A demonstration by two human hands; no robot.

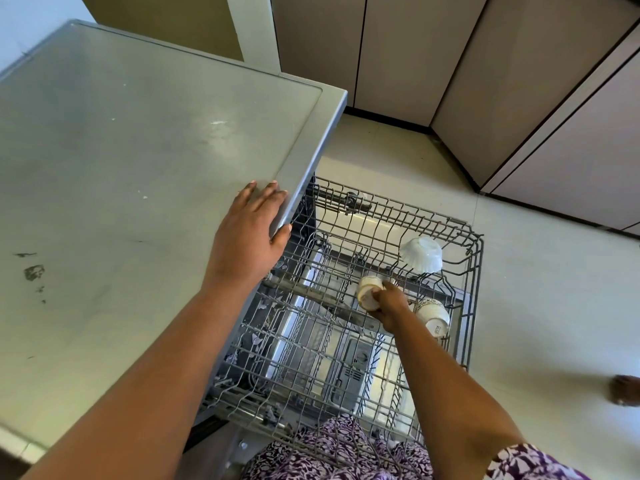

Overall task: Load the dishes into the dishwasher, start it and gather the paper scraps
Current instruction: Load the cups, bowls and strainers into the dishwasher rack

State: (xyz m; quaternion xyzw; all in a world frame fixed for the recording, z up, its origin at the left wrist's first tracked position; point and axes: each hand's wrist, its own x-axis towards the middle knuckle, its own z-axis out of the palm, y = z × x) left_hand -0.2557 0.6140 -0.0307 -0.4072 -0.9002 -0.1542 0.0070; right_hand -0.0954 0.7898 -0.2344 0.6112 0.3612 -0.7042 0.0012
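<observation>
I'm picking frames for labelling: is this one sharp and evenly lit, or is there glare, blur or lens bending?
Head view: rack and right hand holding a cup are sharp; glare on the steel door beneath; foot at the right edge smeared; cabinet doors lean, wide-lens bending.

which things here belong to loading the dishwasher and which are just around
Job: wire rack, white bowl and patterned cup in it, second cup gripped by right hand, left hand resting on dishwasher top.
Not the job: cabinet doors, floor, foot at right edge.
</observation>
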